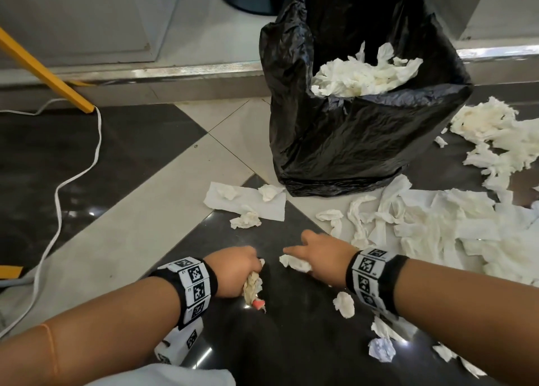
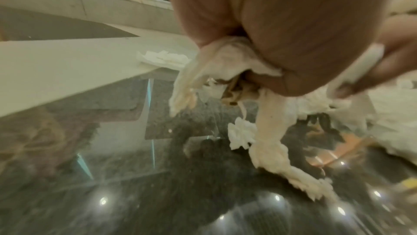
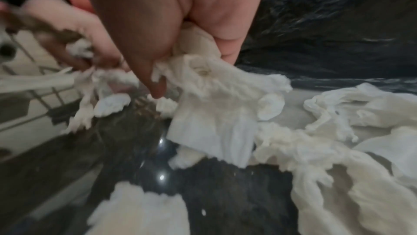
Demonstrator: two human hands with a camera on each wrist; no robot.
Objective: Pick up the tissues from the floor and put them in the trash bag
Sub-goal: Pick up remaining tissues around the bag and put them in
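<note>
Head view: you are crouching before the trash bag [image 1: 350,140].
Left hand [image 1: 233,270]: gripping a soiled tissue wad [image 1: 253,286].
Right hand [image 1: 323,255]: pinching a white tissue [image 1: 294,263] off the floor [image 1: 116,225].

A glossy floor of dark speckled and pale cream tiles [image 1: 151,198] is seen. A black plastic trash bag [image 1: 350,140] is stood on it; crumpled white tissues [image 1: 437,225] are strewn beside and right of it. A white flat cable [image 1: 58,187] is laid at left.
</note>
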